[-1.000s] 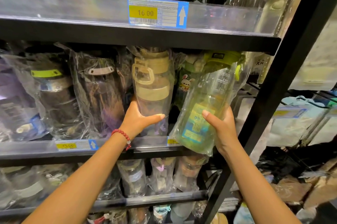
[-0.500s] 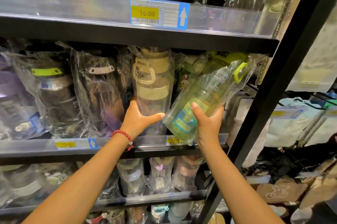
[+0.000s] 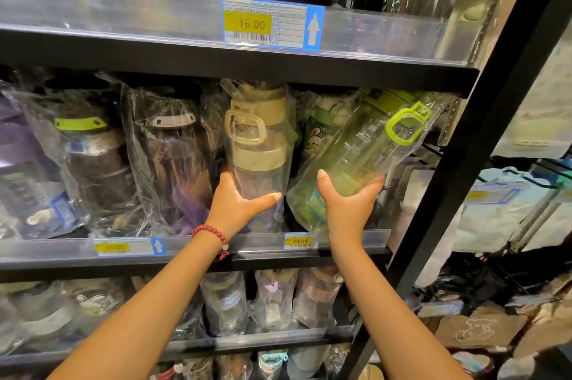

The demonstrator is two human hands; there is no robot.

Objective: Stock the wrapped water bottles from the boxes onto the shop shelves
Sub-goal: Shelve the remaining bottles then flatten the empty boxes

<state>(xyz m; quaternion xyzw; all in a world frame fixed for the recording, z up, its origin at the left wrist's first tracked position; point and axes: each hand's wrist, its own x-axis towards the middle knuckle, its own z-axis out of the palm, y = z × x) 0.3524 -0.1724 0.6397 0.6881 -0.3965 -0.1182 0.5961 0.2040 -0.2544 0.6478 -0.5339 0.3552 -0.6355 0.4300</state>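
Note:
A wrapped clear bottle with a lime-green lid and handle [image 3: 374,144] tilts to the right, its base over the right end of the middle shelf [image 3: 349,240]. My right hand [image 3: 346,203] grips its lower part from below. A beige-lidded wrapped bottle [image 3: 257,144] stands upright on the same shelf just to the left. My left hand [image 3: 238,203], with a red bead bracelet on the wrist, holds that bottle's lower body with the thumb across its front. A rabbit-print wrapped bottle [image 3: 315,135] stands behind, between the two.
Dark and purple wrapped bottles [image 3: 173,159] fill the shelf to the left. The shelf above [image 3: 185,17] hangs low over the bottle tops. A black upright post [image 3: 483,144] borders the right end. More wrapped bottles [image 3: 272,302] sit below; cardboard boxes [image 3: 483,330] lie at lower right.
My right hand has carried the green-lidded bottle further in over the shelf edge and leaned it more to the right. My left hand has stayed on the beige-lidded bottle.

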